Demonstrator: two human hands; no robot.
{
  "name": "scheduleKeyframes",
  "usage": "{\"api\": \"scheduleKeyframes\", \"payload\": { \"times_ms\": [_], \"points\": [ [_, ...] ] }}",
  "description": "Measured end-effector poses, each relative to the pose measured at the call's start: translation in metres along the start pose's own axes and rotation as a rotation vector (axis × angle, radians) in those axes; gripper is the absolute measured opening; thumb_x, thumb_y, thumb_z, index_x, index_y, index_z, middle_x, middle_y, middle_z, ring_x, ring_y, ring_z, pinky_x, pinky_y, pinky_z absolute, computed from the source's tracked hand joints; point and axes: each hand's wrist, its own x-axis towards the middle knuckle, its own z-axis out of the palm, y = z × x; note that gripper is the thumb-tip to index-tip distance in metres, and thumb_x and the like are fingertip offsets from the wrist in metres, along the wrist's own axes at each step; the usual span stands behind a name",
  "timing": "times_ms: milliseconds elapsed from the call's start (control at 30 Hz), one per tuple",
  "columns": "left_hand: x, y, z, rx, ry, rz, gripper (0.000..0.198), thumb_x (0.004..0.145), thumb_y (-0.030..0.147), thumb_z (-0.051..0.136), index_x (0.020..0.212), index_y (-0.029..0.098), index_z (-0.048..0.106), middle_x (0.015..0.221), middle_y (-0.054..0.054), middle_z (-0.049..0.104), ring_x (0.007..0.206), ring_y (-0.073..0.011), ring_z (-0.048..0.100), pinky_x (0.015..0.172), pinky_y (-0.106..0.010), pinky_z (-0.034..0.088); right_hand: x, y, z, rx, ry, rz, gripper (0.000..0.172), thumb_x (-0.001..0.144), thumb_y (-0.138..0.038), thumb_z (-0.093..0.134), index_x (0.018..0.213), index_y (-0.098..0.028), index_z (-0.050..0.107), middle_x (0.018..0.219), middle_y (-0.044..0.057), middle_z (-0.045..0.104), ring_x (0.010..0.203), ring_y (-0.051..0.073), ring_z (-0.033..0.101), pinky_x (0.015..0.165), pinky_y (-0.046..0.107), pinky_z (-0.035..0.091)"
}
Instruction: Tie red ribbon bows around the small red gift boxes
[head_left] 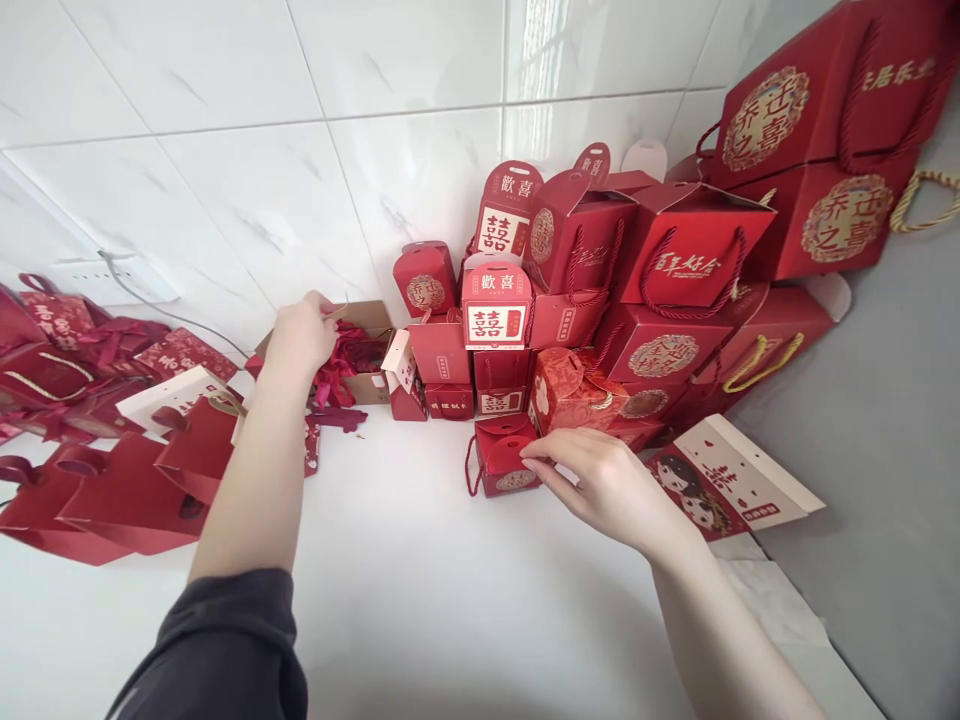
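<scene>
My right hand (611,485) pinches the top flap of a small red gift box (510,470) between thumb and fingers. This box stands on the white tabletop, its side cord hanging at the left and a round gold emblem on its front. Further left, my left hand (306,330) reaches over an open cardboard box (371,390) holding dark red ribbons (349,350). Its fingertips are drawn together near the box's back edge; whatever lies between them is too small to make out.
Stacked red gift boxes (667,340) fill the right side against the tiled wall. A cream-and-red printed box (739,480) leans beside the grey side wall. Several red bags (127,500) stand at left, near a cable (180,320) from a wall socket (124,278).
</scene>
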Motion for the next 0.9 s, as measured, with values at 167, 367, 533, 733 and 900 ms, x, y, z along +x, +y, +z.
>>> {"api": "scheduleKeyframes", "payload": {
  "times_ms": [167,367,533,733,900],
  "points": [
    [-0.108,0.066,-0.043,-0.545,0.084,0.226,0.020,0.091,0.033,0.055,0.105,0.021,0.064,0.093,-0.003,0.073,0.078,-0.0180,0.072,0.072,-0.031,0.058,0.003,-0.015,0.000,0.228,0.037,0.101,0.016,0.095,-0.025,0.053,0.106,-0.021,0.064,0.096,0.004,0.071,0.084,0.017,0.067,0.074,0.029,0.054],
    [-0.186,0.117,-0.025,-0.893,-0.278,0.749,0.014,0.085,0.015,0.064,0.093,0.021,0.073,0.087,-0.004,0.074,0.079,-0.0144,0.070,0.068,-0.023,0.056,0.005,-0.028,0.010,0.564,0.223,0.038,0.031,0.083,-0.023,0.072,0.112,-0.022,0.063,0.097,0.004,0.072,0.081,0.016,0.069,0.071,0.027,0.057],
    [-0.195,0.121,-0.019,-1.222,-0.577,0.352,0.027,0.081,0.019,0.070,0.107,0.020,0.062,0.089,-0.004,0.073,0.076,-0.0156,0.070,0.068,-0.026,0.057,0.000,-0.026,-0.004,0.537,0.395,-0.157,0.021,0.080,-0.006,0.069,0.095,-0.021,0.069,0.085,0.003,0.069,0.076,0.014,0.066,0.067,0.026,0.055],
    [-0.196,0.122,-0.012,-1.451,-0.811,0.131,0.020,0.083,0.029,0.069,0.097,0.014,0.071,0.086,-0.007,0.071,0.077,-0.0151,0.067,0.071,-0.026,0.055,-0.002,-0.028,-0.010,0.394,0.469,-0.176,0.027,0.078,0.000,0.069,0.097,-0.019,0.068,0.086,0.004,0.068,0.075,0.015,0.066,0.066,0.026,0.055],
    [-0.192,0.124,0.004,-1.502,-0.645,0.100,0.018,0.086,0.028,0.066,0.098,0.018,0.075,0.082,-0.005,0.071,0.066,-0.0089,0.058,0.062,-0.020,0.050,0.002,-0.030,-0.003,0.324,0.347,-0.175,0.026,0.086,-0.005,0.061,0.107,-0.019,0.066,0.095,0.007,0.068,0.082,0.015,0.067,0.075,0.027,0.057]
  ]
}}
